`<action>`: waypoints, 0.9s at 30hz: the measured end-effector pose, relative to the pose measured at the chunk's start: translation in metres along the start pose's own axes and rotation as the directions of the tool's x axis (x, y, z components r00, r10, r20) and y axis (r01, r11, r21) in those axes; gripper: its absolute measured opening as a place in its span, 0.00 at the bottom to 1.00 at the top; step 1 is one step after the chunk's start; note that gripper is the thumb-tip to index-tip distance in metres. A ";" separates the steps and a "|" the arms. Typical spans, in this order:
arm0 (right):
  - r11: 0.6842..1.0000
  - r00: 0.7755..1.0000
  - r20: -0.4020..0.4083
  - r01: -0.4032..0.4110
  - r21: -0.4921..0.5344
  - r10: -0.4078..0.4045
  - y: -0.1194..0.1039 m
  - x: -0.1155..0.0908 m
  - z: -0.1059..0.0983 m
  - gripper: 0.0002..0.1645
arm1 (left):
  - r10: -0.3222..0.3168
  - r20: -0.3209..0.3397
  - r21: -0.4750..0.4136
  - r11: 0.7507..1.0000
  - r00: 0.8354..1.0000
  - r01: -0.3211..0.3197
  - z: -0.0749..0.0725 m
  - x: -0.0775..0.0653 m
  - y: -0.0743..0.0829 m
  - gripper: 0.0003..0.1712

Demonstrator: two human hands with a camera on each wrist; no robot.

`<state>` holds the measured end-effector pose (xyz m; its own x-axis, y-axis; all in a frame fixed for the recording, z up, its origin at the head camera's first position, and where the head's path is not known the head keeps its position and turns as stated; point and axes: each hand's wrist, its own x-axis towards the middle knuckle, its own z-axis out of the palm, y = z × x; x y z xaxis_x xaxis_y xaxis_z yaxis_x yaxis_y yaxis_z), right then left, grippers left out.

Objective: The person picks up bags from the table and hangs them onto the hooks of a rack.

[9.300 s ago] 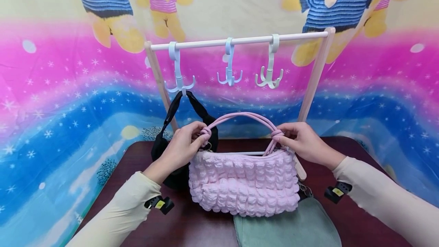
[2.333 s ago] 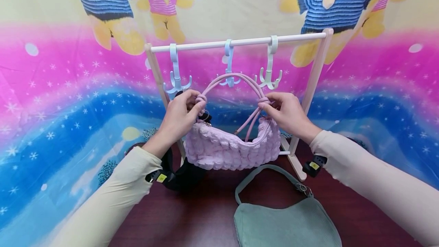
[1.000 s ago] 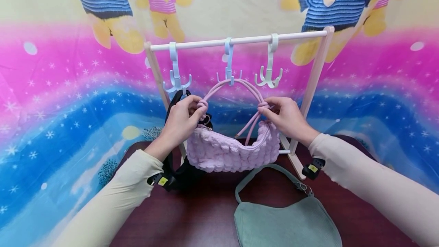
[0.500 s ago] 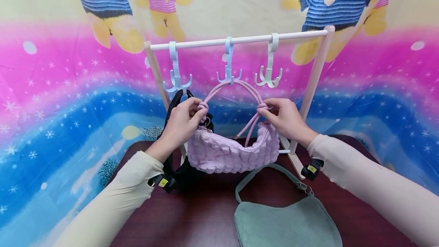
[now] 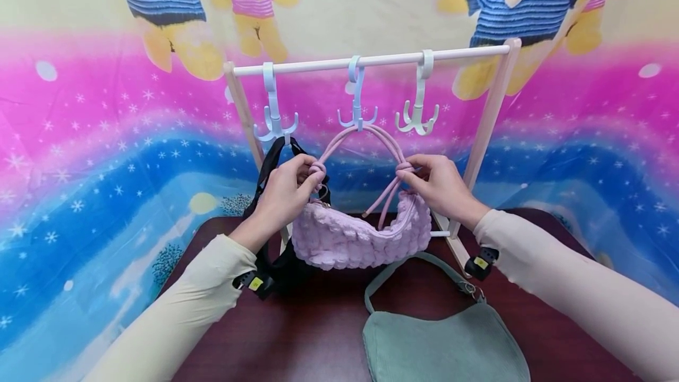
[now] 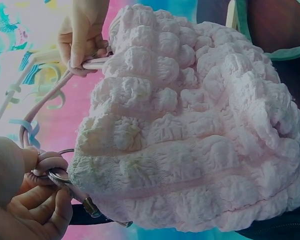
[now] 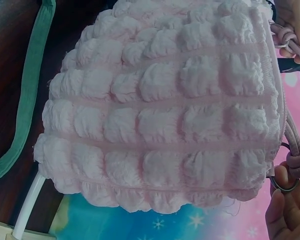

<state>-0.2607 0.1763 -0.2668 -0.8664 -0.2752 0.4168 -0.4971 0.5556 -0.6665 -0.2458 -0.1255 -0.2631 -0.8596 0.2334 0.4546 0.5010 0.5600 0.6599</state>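
Observation:
A pink puffy handbag (image 5: 361, 237) hangs upright below the rack's middle blue hook (image 5: 358, 112). The top of its cord handle (image 5: 389, 143) meets that hook's front prong, which shows in front of the cord. My left hand (image 5: 283, 187) pinches the knot at the handle's left end. At the right-end knot, the thumb and fingers of my right hand (image 5: 442, 184) do the same. Both wrist views show the bag's bubbled fabric up close, with metal rings (image 7: 284, 184) by the knots.
A wooden rack (image 5: 490, 111) stands on the dark red table (image 5: 318, 335). From its left blue hook (image 5: 273, 117) hangs a black bag (image 5: 270, 175), partly behind my left hand. A pale green hook (image 5: 418, 108) is at right. The green bag (image 5: 445, 341) lies in front.
Over the earlier frames the pink handbag rose off the green bag, and its handle reached the middle hook. Since about two seconds ago it has sunk slightly, with both hands keeping their hold.

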 end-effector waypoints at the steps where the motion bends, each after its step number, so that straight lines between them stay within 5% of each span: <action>1: 1.000 1.000 0.004 -0.002 0.004 0.002 0.000 0.000 0.000 0.16 | 0.000 0.002 0.005 1.000 1.000 0.000 0.001 0.000 0.000 0.11; 27: 0.999 0.997 0.072 -0.024 0.026 0.022 0.007 0.001 0.005 0.18 | -0.019 0.056 0.071 0.997 0.998 0.015 0.012 -0.002 -0.002 0.12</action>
<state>-0.2652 0.1762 -0.2736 -0.8785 -0.3182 0.3563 -0.4769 0.5413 -0.6925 -0.2459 -0.1170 -0.2727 -0.8734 0.2669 0.4074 0.4795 0.6183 0.6228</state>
